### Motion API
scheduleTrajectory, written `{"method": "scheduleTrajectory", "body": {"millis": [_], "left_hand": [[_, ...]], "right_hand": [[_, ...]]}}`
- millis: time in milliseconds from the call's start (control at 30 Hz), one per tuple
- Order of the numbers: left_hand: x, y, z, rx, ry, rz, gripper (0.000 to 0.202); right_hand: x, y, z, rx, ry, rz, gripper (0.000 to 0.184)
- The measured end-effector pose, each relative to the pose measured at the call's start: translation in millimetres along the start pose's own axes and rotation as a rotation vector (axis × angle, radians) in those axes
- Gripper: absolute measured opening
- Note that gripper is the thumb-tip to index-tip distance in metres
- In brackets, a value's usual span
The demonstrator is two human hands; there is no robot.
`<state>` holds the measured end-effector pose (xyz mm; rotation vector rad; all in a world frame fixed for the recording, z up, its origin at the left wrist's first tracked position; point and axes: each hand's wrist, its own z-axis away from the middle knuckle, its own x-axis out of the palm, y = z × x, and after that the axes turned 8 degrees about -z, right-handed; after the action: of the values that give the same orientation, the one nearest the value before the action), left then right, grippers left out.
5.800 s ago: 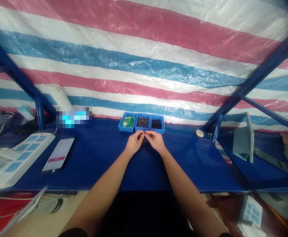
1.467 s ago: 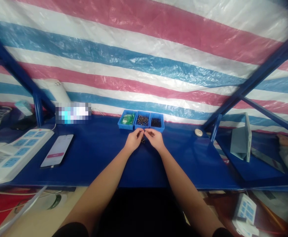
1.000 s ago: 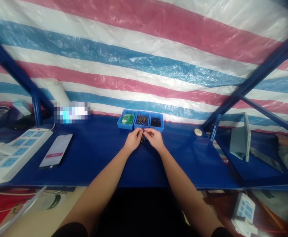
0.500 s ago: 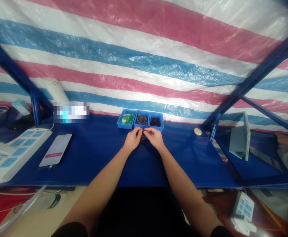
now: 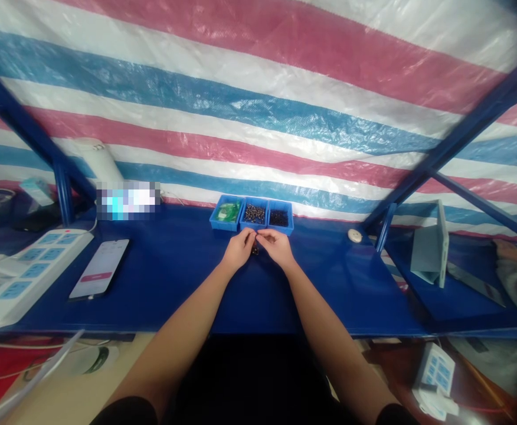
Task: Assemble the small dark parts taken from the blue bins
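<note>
My left hand (image 5: 239, 250) and right hand (image 5: 278, 248) are side by side over the blue bench (image 5: 174, 283), just in front of a row of 3 blue bins. On both hands the fingers (image 5: 249, 237) are curled in, with thumb and forefinger pinched shut, and the tips of the 2 hands meet in the middle. Anything nipped between them is too small for me to make out. Right under that meeting point, in the gap between my hands, a small heap of dark parts (image 5: 255, 251) lies on the bench.

The left bin (image 5: 226, 213) holds something green, the middle bin (image 5: 254, 213) holds dark bits with pale flecks, and the right bin (image 5: 280, 218) holds black bits. The bins touch one another and stand near the striped tarp (image 5: 258, 106).

Well off to my left a phone (image 5: 100, 276) lies flat with its screen lit, beside a white power strip (image 5: 23, 280). To my right sits a small white disc (image 5: 354, 235), and further right a grey folding stand (image 5: 431, 248) is upright on the neighbouring bench.
</note>
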<state>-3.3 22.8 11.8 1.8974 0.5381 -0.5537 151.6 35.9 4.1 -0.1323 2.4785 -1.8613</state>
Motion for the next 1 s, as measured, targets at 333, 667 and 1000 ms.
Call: {"method": "scheduleTrajectory", "body": {"millis": [333,667,1000], "left_hand": [[1.0,-2.9,0.1,-0.071,0.159,-0.075,0.023],[0.5,-4.5,-0.7,-0.072,0.16,-0.112,0.024],[1.0,-3.4,-1.0,-0.054,0.152,-0.114,0.022]], "right_hand": [[-1.2,-1.6,-5.8,0.185,0.016,-0.123,0.043],[-7.7,5.5,-5.3,-0.043,0.114,0.182,0.025],[-5.9,8.2,-3.3,-0.259,-0.217,0.709,0.037]]}}
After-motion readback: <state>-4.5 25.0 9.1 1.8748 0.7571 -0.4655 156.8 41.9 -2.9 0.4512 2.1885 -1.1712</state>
